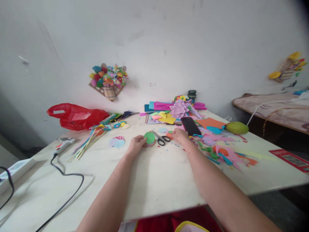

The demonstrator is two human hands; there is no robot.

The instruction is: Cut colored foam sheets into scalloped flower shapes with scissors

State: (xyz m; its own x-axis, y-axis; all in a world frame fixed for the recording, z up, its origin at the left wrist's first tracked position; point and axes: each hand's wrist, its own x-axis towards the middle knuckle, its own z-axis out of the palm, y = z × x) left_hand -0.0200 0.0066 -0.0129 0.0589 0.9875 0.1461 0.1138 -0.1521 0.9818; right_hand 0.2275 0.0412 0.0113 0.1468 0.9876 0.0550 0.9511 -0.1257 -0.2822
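Note:
My left hand pinches the left edge of a green paper circle. Beneath that circle shows the rim of an orange one, close to the tabletop. Scissors with black handles lie partly open between my hands, blades pointing away to the left. On their right, the fingers of my right hand close on a small orange paper scrap, with a bit of green beside it. A pale blue scalloped cutout rests just beyond the scissors. To the left of my left hand lie more scalloped cutouts.
A black phone and colourful scraps lie to the right, near a green oval object. Coloured sheets and a purple flower stand at the back. Leftward are a red bag, thin sticks and a corded glue gun.

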